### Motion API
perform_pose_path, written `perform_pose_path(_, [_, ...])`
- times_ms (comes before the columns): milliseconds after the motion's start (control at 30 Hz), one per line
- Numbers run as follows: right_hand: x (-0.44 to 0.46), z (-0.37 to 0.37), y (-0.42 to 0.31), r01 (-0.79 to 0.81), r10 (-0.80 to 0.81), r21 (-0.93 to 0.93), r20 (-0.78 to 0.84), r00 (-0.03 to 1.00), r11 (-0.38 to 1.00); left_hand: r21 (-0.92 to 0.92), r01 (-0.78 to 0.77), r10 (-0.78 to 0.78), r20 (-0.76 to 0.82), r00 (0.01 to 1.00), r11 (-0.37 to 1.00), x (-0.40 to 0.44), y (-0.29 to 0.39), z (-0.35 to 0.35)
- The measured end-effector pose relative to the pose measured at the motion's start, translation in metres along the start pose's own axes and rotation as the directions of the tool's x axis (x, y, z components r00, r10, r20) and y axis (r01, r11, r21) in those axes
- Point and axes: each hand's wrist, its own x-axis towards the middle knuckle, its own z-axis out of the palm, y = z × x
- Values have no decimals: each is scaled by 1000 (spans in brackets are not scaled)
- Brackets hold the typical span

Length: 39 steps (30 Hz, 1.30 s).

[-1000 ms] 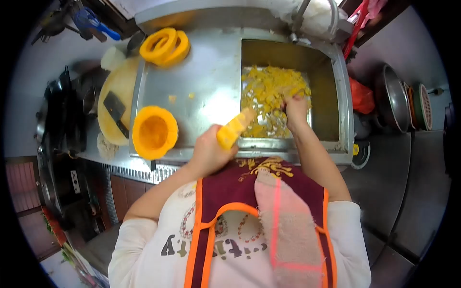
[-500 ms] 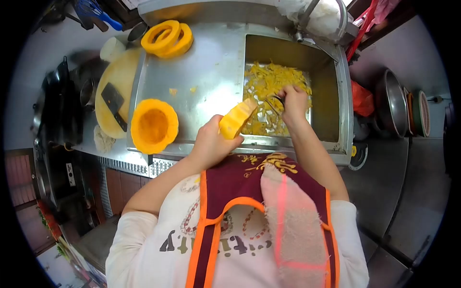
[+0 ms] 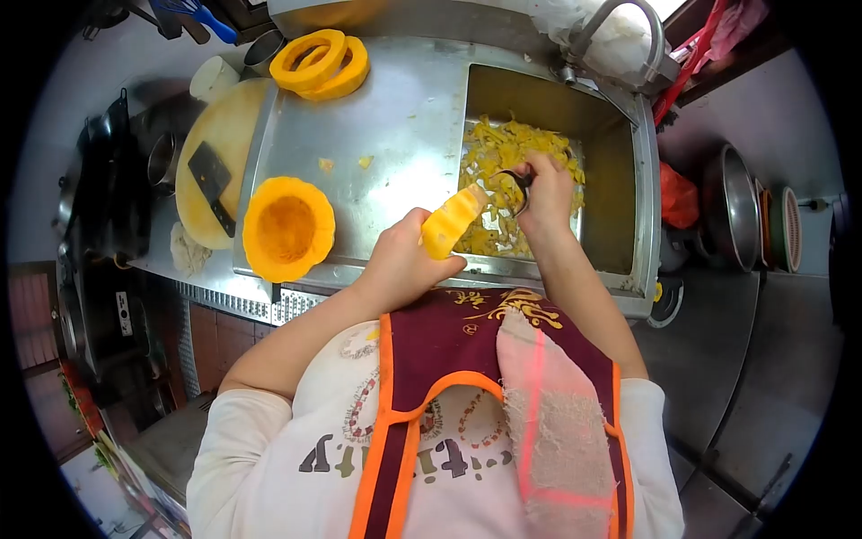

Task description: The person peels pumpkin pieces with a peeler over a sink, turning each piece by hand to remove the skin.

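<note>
Jutting past the left hand's (image 3: 402, 259) closed fingers, the pumpkin piece (image 3: 447, 225) pointed sinkward, gripped at its near end. Peeler (image 3: 523, 182), clutched in the right hand's (image 3: 548, 196) fingers, had come into clear view over the last second, just beyond the piece's tip: tool and work now paired up. Contact: couldn't tell. Peelings (image 3: 530, 139) lay below the right fingers; hollowed pumpkin (image 3: 314, 207) sat left of the left fingers.
</note>
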Motion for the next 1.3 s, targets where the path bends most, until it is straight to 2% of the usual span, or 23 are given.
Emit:
perform_pose_path(100, [-48,36,-15,62,-33,-178,160,987,982,-96,-45,48,33,998,994,9,0,6])
perform_pose_path(167, [-57,39,-2,161,-99,-243,250,963,956,-233,-66,82,62,995,970,15,-13,17])
perform_pose_path(200, [-58,39,1,213,-129,-269,300,945,939,-231,-49,65,62,996,972,15,-12,17])
perform_pose_path(267, [-58,39,1,226,-139,-270,306,942,936,-226,-11,25,58,998,974,12,-7,15])
perform_pose_path(333, [-54,36,3,243,-157,-270,305,939,932,-143,-19,22,19,1000,990,10,-3,15])
perform_pose_path(400, [-40,30,8,226,-172,-231,230,958,946,-55,-7,9,20,1000,998,8,-1,15])
perform_pose_path(467, [-7,4,0,330,-303,-499,137,943,801,44,10,-12,49,999,999,7,-1,11])
perform_pose_path(533, [31,-44,-5,265,-338,-467,-79,938,843,35,-94,92,46,995,995,-3,-14,7])
perform_pose_path(567, [47,-51,-3,166,-208,-386,-70,976,907,32,-141,140,27,990,990,-3,-18,5])
perform_pose_path(633, [38,-67,3,-120,107,-249,-65,992,961,-14,-62,62,19,998,998,-3,-9,-2])
perform_pose_path(667, [37,-67,9,-95,95,-222,-9,995,971,-39,-36,36,13,999,999,-1,-6,-1])
perform_pose_path(767, [-15,1,-13,-64,77,-101,125,989,993,-48,-27,29,40,999,998,5,1,2])
perform_pose_path(833, [-50,27,-14,-22,53,-143,219,974,989,-40,-15,17,46,999,999,5,3,5])
perform_pose_path(933, [-34,18,12,188,-167,-143,143,976,972,-31,-5,6,45,999,1000,5,-3,12])
perform_pose_path(967, [-7,1,26,46,-39,-98,79,996,994,-23,7,-6,52,999,1000,3,-6,13])
perform_pose_path(1033, [39,-40,50,149,-248,-467,-158,956,872,-33,-3,5,47,999,999,0,-10,9])
perform_pose_path(1100, [54,-50,41,-13,-7,-147,-139,990,989,-81,-24,25,19,1000,996,-4,-14,5])
perform_pose_path(1133, [41,-44,32,-125,126,12,-112,986,992,-97,-2,5,29,1000,995,-5,-14,3])
perform_pose_path(1167, [28,-34,25,-66,61,-101,-50,997,993,-118,19,-14,45,999,993,-5,-13,3])
perform_pose_path(1267, [-40,27,-4,-46,62,-148,101,993,988,-109,27,-19,68,998,994,-2,-8,6])
perform_pose_path(1300, [-27,21,4,2,7,-206,46,999,979,-92,23,-16,76,997,995,-2,-8,6])
